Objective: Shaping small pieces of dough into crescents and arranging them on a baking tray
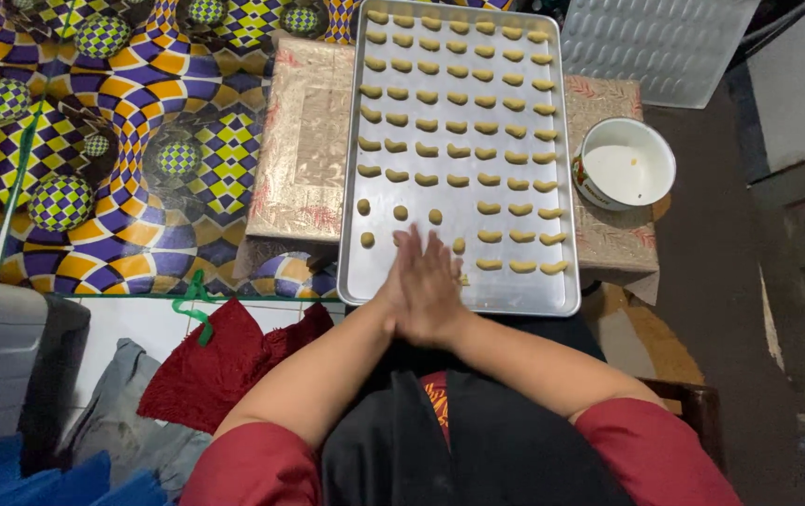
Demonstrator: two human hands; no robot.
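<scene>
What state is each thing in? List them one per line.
Rectangular metal baking tray: mostly filled with rows.
Curved tan dough pieces: shaped, in rows.
Round tan dough balls: unshaped.
White enamel bowl: nearly empty.
Left hand, right hand: palms pressed together.

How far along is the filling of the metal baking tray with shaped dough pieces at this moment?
Mostly done: the rectangular metal baking tray holds many rows of crescent-shaped yellow dough pieces. In hand: the left hand and right hand are pressed palm to palm over the tray's near edge; whether dough is between them is hidden. Left: a few small round dough balls sit unshaped, with bare tray around them at the near left.
</scene>
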